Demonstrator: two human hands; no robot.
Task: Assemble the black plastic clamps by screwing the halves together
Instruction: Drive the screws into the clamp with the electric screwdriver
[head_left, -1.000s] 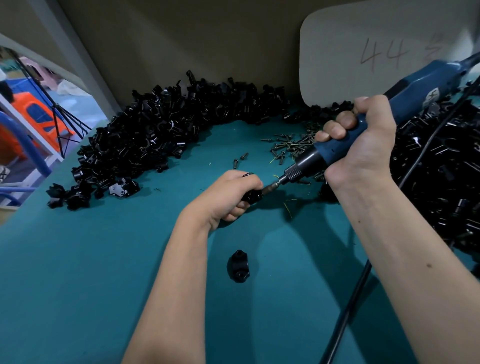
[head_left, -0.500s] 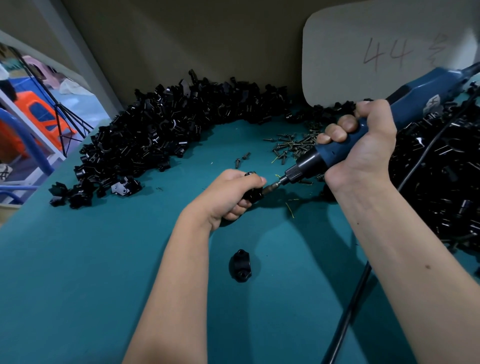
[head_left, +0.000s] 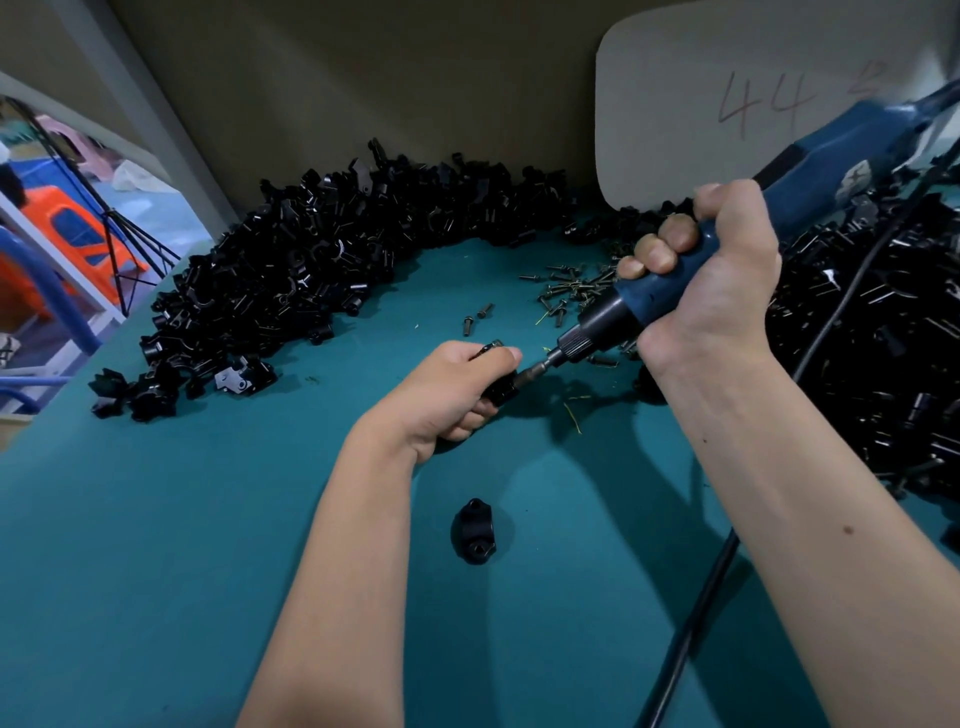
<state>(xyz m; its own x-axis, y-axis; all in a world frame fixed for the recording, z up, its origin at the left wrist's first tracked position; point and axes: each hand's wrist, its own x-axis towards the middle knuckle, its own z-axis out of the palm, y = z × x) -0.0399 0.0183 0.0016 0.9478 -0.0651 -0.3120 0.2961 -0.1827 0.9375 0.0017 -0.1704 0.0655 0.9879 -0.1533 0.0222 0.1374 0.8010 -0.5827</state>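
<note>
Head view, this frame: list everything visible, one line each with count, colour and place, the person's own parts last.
clamp in hand: one, black, gripped at table centre, driver bit against it
lone clamp: one, black, on the mat between the forearms
clamp pile: too many to count, black, back left of table
right clamp pile: too many to count, black, right edge
screws: many, dark, loose heap behind the driver
electric screwdriver: one, blue and black, angled down-left
cable: one, black, trailing lower right
board: one, white, marked 44, back wall
table mat: one, teal
left hand: holds the clamp
right hand: grips the screwdriver
</note>
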